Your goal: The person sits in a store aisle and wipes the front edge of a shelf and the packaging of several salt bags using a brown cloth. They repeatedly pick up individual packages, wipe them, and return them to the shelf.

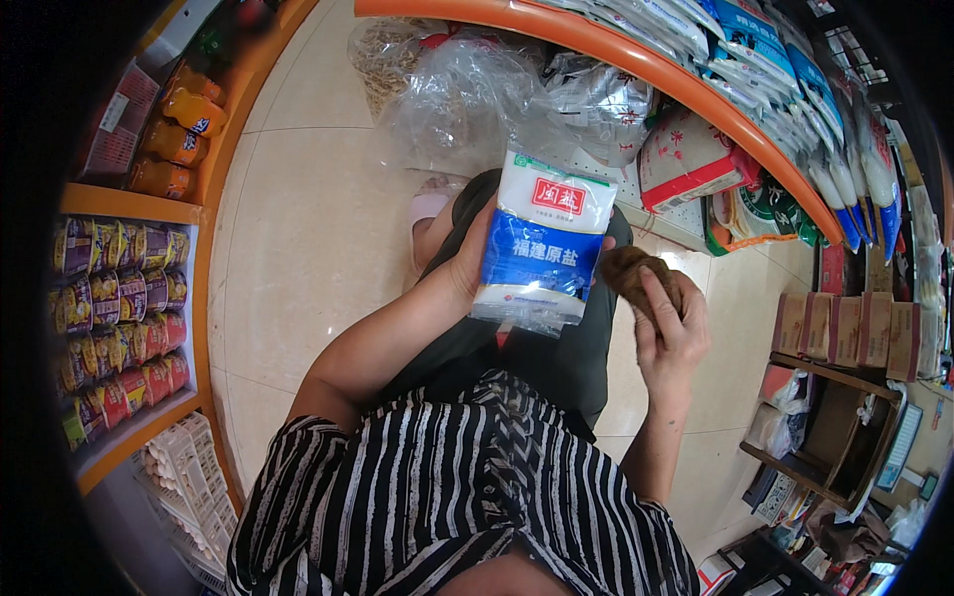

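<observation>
A blue-and-white plastic packet of salt (542, 242) is held up over my lap, its printed front facing me. My left hand (477, 249) grips it from the left side, with most of the fingers hidden behind it; fingertips show at its right edge. In my right hand (674, 320) a crumpled brown cloth (642, 283) is pinched between thumb and fingers. The cloth is just right of the packet's edge, and whether they touch I cannot tell.
An orange-edged shelf (596, 37) curves ahead, stacked with salt packets (753, 52). Under it are clear plastic bags (462, 104) and a red-and-white rice bag (693, 160). Instant noodle cups (119, 298) and orange soda bottles (179, 134) fill shelving at left, above egg crates (190, 477). Cartons (846, 331) stand right.
</observation>
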Motion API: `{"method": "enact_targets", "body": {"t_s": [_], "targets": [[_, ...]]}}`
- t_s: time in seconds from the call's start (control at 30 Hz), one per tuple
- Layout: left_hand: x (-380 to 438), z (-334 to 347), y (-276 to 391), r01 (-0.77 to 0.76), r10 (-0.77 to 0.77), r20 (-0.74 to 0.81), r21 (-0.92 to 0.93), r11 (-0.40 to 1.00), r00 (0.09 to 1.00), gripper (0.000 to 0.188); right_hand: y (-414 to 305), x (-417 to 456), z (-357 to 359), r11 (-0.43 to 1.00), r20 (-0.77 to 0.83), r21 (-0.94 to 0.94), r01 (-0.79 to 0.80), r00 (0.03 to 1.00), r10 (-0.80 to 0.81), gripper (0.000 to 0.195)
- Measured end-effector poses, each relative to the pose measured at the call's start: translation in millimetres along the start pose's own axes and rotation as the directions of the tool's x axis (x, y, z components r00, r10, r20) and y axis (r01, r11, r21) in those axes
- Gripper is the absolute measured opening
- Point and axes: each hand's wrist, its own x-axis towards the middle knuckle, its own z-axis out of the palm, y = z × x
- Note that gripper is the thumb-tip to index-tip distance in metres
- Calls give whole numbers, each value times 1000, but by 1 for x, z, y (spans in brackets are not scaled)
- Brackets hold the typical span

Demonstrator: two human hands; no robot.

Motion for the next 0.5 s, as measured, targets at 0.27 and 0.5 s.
{"method": "enact_targets", "body": {"t_s": [0.27, 0.5], "targets": [[3, 1, -2, -110, 110, -11, -29, 993, 994, 94, -48, 3, 3, 975, 235, 124, 186, 949, -211, 40], [2, 5, -5, -95, 93, -33, -71, 993, 995, 91, -5, -19, -14, 997, 233, -66, 35, 972, -18, 46]]}}
